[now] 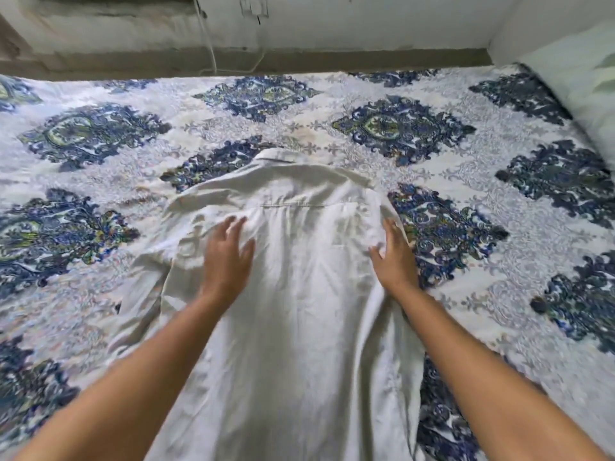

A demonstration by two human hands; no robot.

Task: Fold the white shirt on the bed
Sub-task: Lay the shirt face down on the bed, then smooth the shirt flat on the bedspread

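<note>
The white shirt lies back side up on the bed, collar at the far end and hem toward me. Its left sleeve hangs out wrinkled to the left; the right side looks tucked along the body's edge. My left hand rests flat on the left shoulder area, fingers spread. My right hand lies along the shirt's right edge near the armpit, fingers stretched out and touching the cloth, with no fabric pinched that I can see.
The bed is covered by a white sheet with large blue paisley medallions. A pale green pillow sits at the far right. Behind the bed runs a grey wall with a white cable hanging down.
</note>
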